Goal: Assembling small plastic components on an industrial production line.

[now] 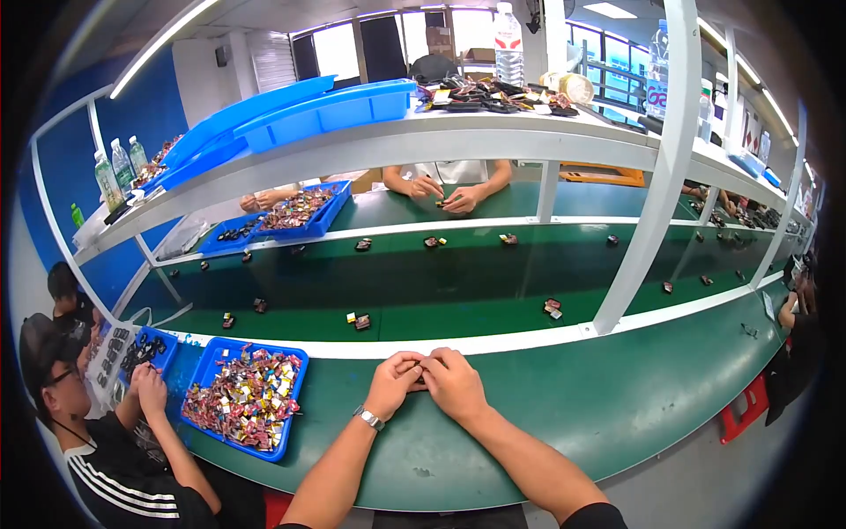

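By the green desk's (pixel 573 410) far edge, left grip (pixel 393 385) and right grip (pixel 455 384) pinch a small dark piece (pixel 419 382); support it evenly.

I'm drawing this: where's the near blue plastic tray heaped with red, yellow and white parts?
In the head view, the blue plastic tray sits on the green tabletop, left of the person's bare left hand and right of the co-worker's hands.
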The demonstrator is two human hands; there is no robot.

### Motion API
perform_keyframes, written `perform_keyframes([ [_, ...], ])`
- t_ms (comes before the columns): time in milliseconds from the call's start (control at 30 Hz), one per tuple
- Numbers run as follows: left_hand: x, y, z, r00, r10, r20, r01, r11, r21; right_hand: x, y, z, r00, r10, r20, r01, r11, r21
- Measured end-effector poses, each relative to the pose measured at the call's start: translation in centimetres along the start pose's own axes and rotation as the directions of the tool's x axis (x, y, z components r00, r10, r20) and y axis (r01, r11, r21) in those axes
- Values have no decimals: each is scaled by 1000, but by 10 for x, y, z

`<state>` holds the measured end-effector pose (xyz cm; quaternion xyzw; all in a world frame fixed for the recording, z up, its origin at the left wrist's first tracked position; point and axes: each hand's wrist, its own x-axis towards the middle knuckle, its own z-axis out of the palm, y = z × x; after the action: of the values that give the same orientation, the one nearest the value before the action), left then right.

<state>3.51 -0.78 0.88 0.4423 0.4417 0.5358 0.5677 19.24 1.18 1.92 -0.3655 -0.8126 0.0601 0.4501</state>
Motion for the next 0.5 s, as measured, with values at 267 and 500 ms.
perform_keyframes([
  [267,1,-8,3,997,57,-54,-49,988,144,-3,13,-2,936,314,158,-351,821,450],
  [500,-1,-8,8,993,111,-34,-101,969,227,-1,11,2,905,392,166,-419,753,508],
])
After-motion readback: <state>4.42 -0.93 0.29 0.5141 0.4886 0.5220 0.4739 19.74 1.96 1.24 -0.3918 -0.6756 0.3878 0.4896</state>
